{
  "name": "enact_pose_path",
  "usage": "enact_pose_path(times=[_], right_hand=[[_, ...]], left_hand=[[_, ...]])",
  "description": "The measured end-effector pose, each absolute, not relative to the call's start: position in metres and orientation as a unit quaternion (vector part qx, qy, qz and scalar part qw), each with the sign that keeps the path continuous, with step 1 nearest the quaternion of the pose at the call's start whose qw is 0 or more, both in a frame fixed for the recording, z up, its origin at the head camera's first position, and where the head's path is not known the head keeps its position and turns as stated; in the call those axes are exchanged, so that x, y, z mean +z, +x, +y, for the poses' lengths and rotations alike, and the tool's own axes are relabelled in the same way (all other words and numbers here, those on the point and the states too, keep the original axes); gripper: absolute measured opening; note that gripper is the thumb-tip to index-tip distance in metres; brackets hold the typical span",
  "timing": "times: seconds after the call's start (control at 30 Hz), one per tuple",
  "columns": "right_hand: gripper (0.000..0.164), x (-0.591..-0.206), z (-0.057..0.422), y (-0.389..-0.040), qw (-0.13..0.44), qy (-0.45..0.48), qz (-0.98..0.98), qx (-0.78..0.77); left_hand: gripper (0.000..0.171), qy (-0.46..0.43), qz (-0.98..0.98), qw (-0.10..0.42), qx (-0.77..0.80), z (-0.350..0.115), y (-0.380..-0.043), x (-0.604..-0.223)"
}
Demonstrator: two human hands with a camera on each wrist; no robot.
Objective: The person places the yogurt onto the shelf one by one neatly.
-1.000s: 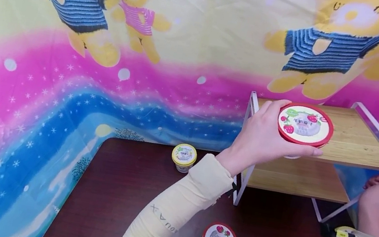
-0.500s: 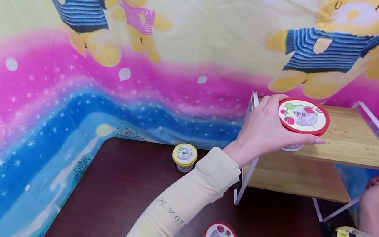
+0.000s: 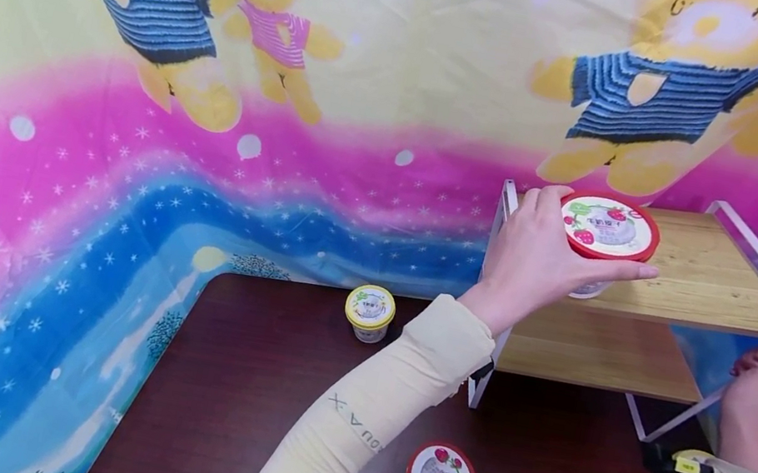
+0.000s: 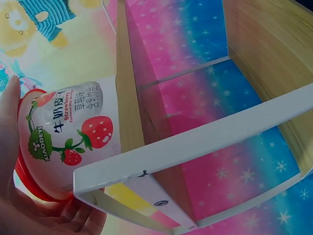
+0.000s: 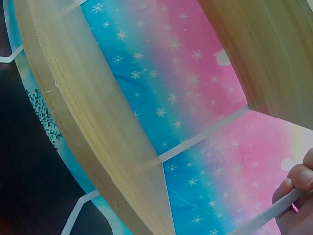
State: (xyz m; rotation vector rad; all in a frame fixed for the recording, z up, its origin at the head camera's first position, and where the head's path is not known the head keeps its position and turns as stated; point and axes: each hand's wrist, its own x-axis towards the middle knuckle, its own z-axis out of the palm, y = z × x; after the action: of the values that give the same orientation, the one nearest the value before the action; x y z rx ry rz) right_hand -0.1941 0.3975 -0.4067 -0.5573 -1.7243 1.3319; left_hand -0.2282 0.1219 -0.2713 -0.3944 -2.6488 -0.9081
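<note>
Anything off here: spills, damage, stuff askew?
No spill visible, and the held cup looks undamaged. One oddity, left wrist view: a small dark mark on the rack's white frame near a screw, standing out against plain white; scuff or chip, can't tell.

Tub (image 3: 609, 229) red-rimmed, strawberry-printed; shelf frame (image 4: 195, 141) white; table (image 3: 247, 382) dark brown.

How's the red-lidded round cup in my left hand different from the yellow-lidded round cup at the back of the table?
The red-lidded round cup is gripped by the left hand at the white-framed wooden rack's top; the yellow-lidded round cup stands on the dark brown table, apart from both hands. The held cup's lid is rimmed red, the standing cup's yellow. Both lids are round with white, printed centres.
</note>
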Motion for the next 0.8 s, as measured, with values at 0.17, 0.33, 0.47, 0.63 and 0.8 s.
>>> enact_pose_path(times=[0.17, 0.33, 0.47, 0.63, 0.8], right_hand=[[0.049, -0.4072, 0.3966, -0.1953, 0.433, -0.221, -0.692, 0.533], [0.049, -0.4071, 0.396, -0.1958, 0.429, -0.221, -0.688, 0.541], [0.048, -0.406, 0.3966, -0.195, 0.425, -0.227, -0.684, 0.548], [0.048, -0.4051, 0.397, -0.1939, 0.419, -0.231, -0.683, 0.552], [0.048, -0.4043, 0.3966, -0.1942, 0.426, -0.214, -0.664, 0.576]], left_hand=[[0.101, -0.13, -0.927, 0.154, -0.315, 0.123, -0.229, -0.2738], [0.102, -0.126, -0.927, 0.148, -0.321, 0.1241, -0.2315, -0.2754], [0.101, -0.125, -0.923, 0.147, -0.332, 0.1258, -0.234, -0.2767], [0.1, -0.121, -0.92, 0.149, -0.341, 0.1284, -0.2363, -0.2778], [0.098, -0.118, -0.918, 0.154, -0.347, 0.13, -0.2379, -0.2782]])
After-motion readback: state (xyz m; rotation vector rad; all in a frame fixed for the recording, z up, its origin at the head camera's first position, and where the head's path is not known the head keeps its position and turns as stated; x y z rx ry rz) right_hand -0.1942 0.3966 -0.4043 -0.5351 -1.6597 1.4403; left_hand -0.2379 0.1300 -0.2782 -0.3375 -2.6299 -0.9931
